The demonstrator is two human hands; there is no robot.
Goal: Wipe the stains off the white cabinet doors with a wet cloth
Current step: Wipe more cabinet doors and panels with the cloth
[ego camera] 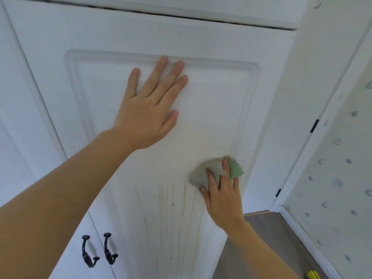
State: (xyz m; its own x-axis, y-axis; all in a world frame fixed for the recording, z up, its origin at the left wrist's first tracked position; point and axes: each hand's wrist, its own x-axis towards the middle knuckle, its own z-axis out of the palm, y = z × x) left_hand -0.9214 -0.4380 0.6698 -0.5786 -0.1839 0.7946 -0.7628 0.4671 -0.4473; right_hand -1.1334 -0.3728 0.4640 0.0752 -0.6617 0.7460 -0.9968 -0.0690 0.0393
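Nearest the camera, both bare forearms reach upward to the white cabinet door (201,121), which fills most of the view. Right hand (222,195): fingers spread over a crumpled grey-green cloth (213,171), pressing it flat against the door near its right edge, low on the raised panel; fingers appear only lightly bent over the wad, not wrapped round it. Judged purpose: an open-handed press spreads pressure across the cloth for rubbing. Brown drip streaks (173,206) run vertically just below and left of the cloth, with a few small dark specks among them; a fainter yellowish smear sits above the cloth. Judged state of work: the streaks below remain untreated, so the task is well short of done. Left hand (150,105): flat, fingers straight and apart, palm on the upper part of the panel, fingertips reaching the moulded frame; it holds nothing. Judged purpose: bracing the door so it does not swing or rattle under the wiping pressure. Lower left, two dark curved handles (98,249) sit side by side where this door meets the neighbouring door (24,117). Beyond, to the right, a wall with patterned wallpaper (338,178) and a strip of grey floor (267,228); a yellow object at the bottom right edge cannot be identified. No brand, label or legible writing is visible anywhere
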